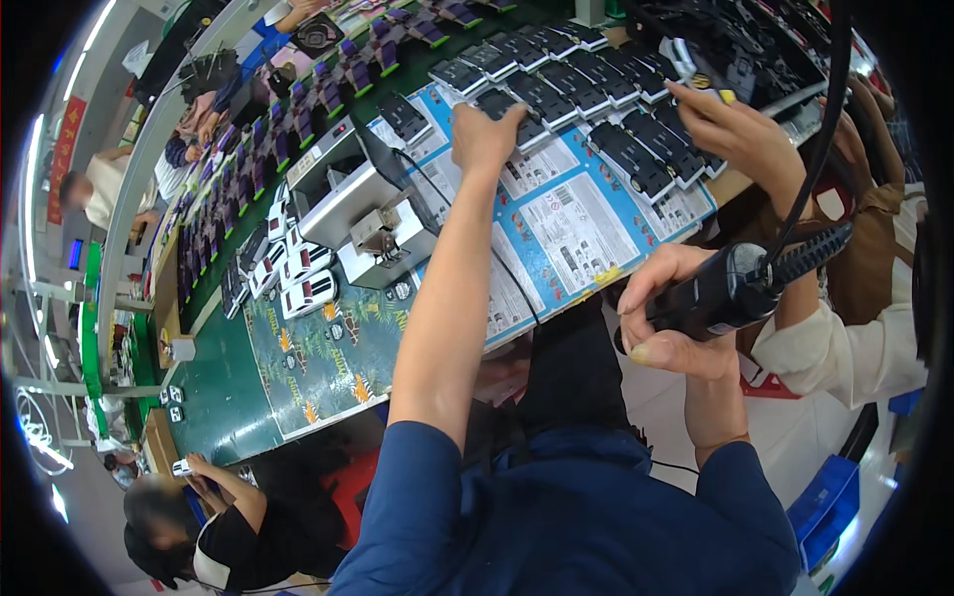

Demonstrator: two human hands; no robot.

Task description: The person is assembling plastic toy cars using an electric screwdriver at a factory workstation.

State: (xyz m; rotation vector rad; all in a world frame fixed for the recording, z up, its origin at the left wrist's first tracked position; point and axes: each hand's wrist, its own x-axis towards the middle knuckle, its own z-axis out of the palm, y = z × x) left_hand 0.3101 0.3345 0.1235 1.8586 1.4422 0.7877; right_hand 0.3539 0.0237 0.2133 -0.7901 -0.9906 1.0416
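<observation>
My left hand reaches over the table, its fingers and thumb around an upside-down toy car with a black underside. Part of that car is hidden by the hand. In my right hand is a black electric screwdriver, held in front of my body beyond the table's near edge. A cord runs upward from its ribbed end. Beside my left hand, several more toy cars lie in rows, black undersides up and white bodies beneath. One car sits apart on the left.
A metal box-like device stands left of my forearm. Past it lie white toy cars. Printed sheets cover the tabletop. From the right, a co-worker's hand extends near the rows. Purple parts line the far belt. Another person sits lower left.
</observation>
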